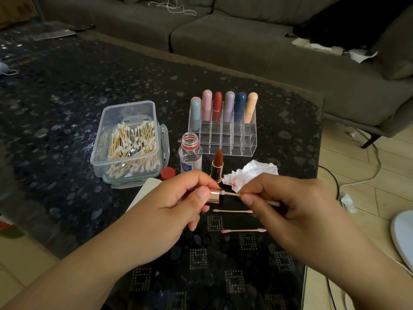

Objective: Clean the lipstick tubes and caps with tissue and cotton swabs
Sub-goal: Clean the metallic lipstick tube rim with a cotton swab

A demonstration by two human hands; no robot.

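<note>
My left hand (pixel 178 202) grips a gold-rimmed lipstick cap (pixel 216 196) lying sideways, its opening facing right. My right hand (pixel 288 204) pinches a cotton swab (pixel 231 194) whose tip touches the cap's rim. Behind the hands an uncapped brown-red lipstick (pixel 218 165) stands upright on the table. A crumpled tissue (pixel 252 174) with red stains lies to its right. Two used swabs lie on the table below my hands, one (pixel 232 211) nearer the cap, one (pixel 243 230) with pink tips.
An open plastic box of cotton swabs (pixel 129 142) sits at the left. A small open bottle (pixel 190 154) and its red cap (pixel 168 173) stand beside it. A clear organiser (pixel 228 139) holds several capped lipsticks. A sofa (pixel 245 41) lies beyond the dark table.
</note>
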